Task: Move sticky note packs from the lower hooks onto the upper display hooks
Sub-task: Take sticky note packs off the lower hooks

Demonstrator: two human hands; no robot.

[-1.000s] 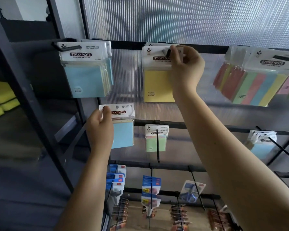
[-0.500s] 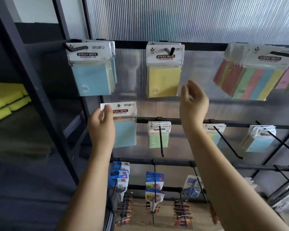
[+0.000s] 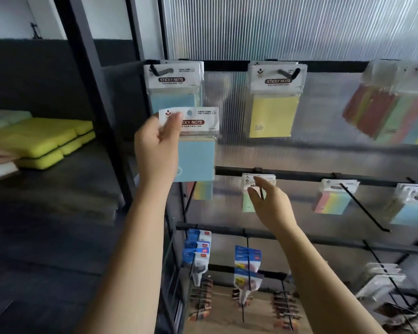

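The left hand (image 3: 156, 150) has its grip pinched on the header of a blue sticky note pack (image 3: 195, 150), held just below the upper-left hook (image 3: 160, 71). Further below and right of that hook, the right hand (image 3: 272, 206) reaches, fingers loosely open, at a green pack (image 3: 247, 203) on a lower hook

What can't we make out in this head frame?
- Right hand at the green pack on a lower hook: the hand covers the contact, so grip is unclear.
- Small print on the blue pack held by the left hand: too small, partly under the thumb.
- Multicolour packs top right: blurred, cut by the frame edge.
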